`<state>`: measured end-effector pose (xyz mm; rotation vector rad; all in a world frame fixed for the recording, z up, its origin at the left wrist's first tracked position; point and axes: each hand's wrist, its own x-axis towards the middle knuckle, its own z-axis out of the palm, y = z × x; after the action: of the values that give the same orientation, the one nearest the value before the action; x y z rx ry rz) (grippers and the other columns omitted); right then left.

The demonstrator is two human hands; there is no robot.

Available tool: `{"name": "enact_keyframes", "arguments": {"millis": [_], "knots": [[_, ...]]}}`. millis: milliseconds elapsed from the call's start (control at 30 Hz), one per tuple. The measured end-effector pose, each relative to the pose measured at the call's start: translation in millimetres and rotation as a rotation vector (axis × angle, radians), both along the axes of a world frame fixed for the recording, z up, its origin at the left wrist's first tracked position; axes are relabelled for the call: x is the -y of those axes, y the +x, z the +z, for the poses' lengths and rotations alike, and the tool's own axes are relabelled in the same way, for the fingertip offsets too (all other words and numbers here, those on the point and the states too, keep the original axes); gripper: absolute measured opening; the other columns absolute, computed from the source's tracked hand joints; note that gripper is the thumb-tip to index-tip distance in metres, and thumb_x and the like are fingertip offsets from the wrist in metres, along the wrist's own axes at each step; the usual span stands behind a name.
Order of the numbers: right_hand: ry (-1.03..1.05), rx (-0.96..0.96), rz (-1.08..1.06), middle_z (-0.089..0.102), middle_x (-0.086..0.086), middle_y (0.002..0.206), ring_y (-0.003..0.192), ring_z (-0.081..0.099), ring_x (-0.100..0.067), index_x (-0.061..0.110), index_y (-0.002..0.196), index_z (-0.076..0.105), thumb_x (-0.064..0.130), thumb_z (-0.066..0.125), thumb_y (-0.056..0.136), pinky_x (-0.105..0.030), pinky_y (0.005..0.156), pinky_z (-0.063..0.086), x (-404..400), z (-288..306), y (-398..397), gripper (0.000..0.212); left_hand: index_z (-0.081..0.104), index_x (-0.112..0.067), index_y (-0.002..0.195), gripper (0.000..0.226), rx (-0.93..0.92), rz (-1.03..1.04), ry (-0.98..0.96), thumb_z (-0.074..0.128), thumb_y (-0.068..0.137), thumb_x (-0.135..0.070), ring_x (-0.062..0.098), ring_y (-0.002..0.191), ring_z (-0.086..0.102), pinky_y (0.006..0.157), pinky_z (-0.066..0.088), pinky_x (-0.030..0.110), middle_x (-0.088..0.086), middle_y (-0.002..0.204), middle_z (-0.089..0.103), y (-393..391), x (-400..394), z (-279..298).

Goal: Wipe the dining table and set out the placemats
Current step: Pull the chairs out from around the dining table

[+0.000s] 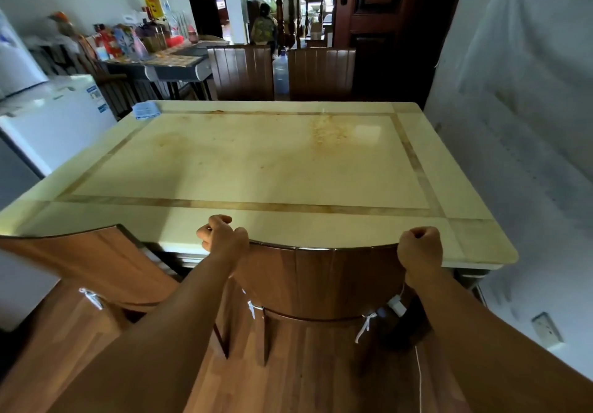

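I've got my left hand [221, 234] and right hand [418, 247] both curled tight over the chair back [321, 271]; wiping hasn't started, I judge: brown stains mark the dining table [256, 162], blue cloth [146, 110] sits at its far-left corner, no placemats visible

No text, brand, number or sign is showing clearly enough to read. A blue-and-white label [96, 98] is sitting on the front corner of the white appliance [57, 124] left of the table, but its print is too small and blurred to make out. A yellow printed package [151, 2] with a red patch is standing among the clutter on the dark side table [167, 66] at the back; its characters are blurring into shapes and cannot be told.
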<state>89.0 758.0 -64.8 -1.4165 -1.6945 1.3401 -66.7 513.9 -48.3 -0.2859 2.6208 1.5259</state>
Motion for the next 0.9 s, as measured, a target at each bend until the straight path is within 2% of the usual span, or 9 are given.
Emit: {"name": "enact_keyframes", "arguments": {"millis": [100,300,400,467,600,667,733,800,900], "knots": [[-0.007,-0.003,0.005,0.048,-0.007,0.087,0.064,0.044,-0.012,0.009,0.096,0.045,0.007,0.045,0.091,-0.025,0.049,0.032,0,1,-4,0.005,0.043,-0.016,0.103,0.021,-0.009,0.004,-0.030,0.046,0.085,-0.006,0.035,0.113,0.039,0.091,0.039,0.040,0.015,0.130,0.028,-6,0,-4],[-0.027,-0.013,0.033,0.051,-0.009,0.094,0.066,0.045,-0.012,0.011,0.096,0.044,0.008,0.046,0.092,-0.026,0.049,0.033,0,3,1,0.006,0.048,-0.010,0.113,0.026,-0.011,-0.014,-0.118,0.052,0.088,-0.013,0.033,0.118,0.034,0.092,0.038,0.038,0.015,0.133,0.025,-5,-3,-5],[-0.042,-0.002,0.068,0.053,-0.010,0.103,0.068,0.046,-0.012,0.010,0.104,0.047,0.013,0.049,0.093,-0.025,0.051,0.034,1,7,5,0.012,0.053,-0.010,0.112,0.029,-0.073,-0.070,-0.270,0.057,0.087,-0.024,0.033,0.124,0.027,0.105,0.032,0.045,0.015,0.135,0.025,-1,-4,-3],[-0.051,0.020,0.105,0.053,-0.010,0.112,0.079,0.051,-0.017,0.008,0.116,0.047,0.021,0.052,0.093,-0.026,0.058,0.038,3,11,9,0.026,0.054,-0.010,0.113,0.034,-0.105,-0.092,-0.347,0.058,0.086,-0.031,0.033,0.129,0.022,0.110,0.023,0.046,0.016,0.136,0.027,4,-6,-1],[0.123,0.048,0.123,0.050,-0.008,0.127,0.111,0.051,-0.025,0.010,0.128,0.045,0.033,0.051,0.093,-0.037,0.090,0.045,9,21,20,0.043,0.057,-0.011,0.115,0.038,-0.262,-0.166,-0.429,0.053,0.088,-0.038,0.033,0.130,0.030,0.110,0.016,0.043,0.019,0.131,0.042,20,-21,7],[0.222,-0.017,0.110,0.053,-0.004,0.122,0.112,0.050,-0.021,0.011,0.125,0.048,0.032,0.050,0.093,-0.033,0.091,0.041,16,30,25,0.038,0.061,-0.009,0.111,0.035,-0.358,-0.252,-0.330,0.052,0.089,-0.035,0.030,0.119,0.045,0.103,0.021,0.038,0.016,0.118,0.056,34,-35,15],[0.287,-0.101,0.101,0.055,0.000,0.111,0.104,0.052,-0.015,0.012,0.117,0.052,0.032,0.049,0.094,-0.026,0.084,0.038,22,42,29,0.030,0.062,-0.006,0.103,0.028,-0.363,-0.328,-0.090,0.053,0.090,-0.029,0.023,0.100,0.055,0.088,0.035,0.032,0.010,0.105,0.064,50,-52,24],[0.324,-0.175,0.105,0.057,0.004,0.100,0.093,0.053,-0.010,0.013,0.109,0.055,0.031,0.050,0.094,-0.023,0.078,0.038,24,55,34,0.024,0.062,-0.009,0.099,0.023,-0.344,-0.378,0.063,0.054,0.090,-0.028,0.014,0.085,0.054,0.075,0.036,0.024,0.001,0.093,0.063,68,-70,34],[0.333,-0.240,0.129,0.058,0.009,0.087,0.077,0.054,-0.004,0.016,0.102,0.056,0.032,0.049,0.094,-0.020,0.069,0.040,18,71,42,0.020,0.061,-0.014,0.093,0.017,-0.336,-0.468,0.168,0.053,0.090,-0.029,0.013,0.077,0.055,0.069,0.037,0.024,-0.003,0.083,0.061,89,-98,45]]}}
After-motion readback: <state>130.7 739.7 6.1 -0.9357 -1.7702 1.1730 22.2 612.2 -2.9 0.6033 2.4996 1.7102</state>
